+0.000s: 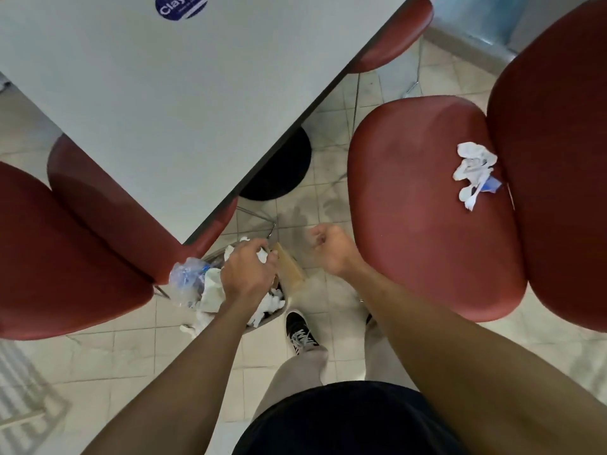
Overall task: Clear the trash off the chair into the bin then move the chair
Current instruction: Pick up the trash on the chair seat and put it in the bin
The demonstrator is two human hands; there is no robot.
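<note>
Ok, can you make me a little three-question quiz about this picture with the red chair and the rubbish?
1. True or false: the chair seat is already clear.
2. Which hand is over the bin: A left hand, B right hand?
3. What white item lies with the crumpled tissue?

Key: 1 false, trash remains on it. 2 A. 3 a plastic fork.

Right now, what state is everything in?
Bin: overfull, trash spilling out.
Crumpled tissue and plastic fork: lying on the chair seat.
Red chair: not cleared.
Left hand: in the bin, on a tissue.
Right hand: curled, empty.
</note>
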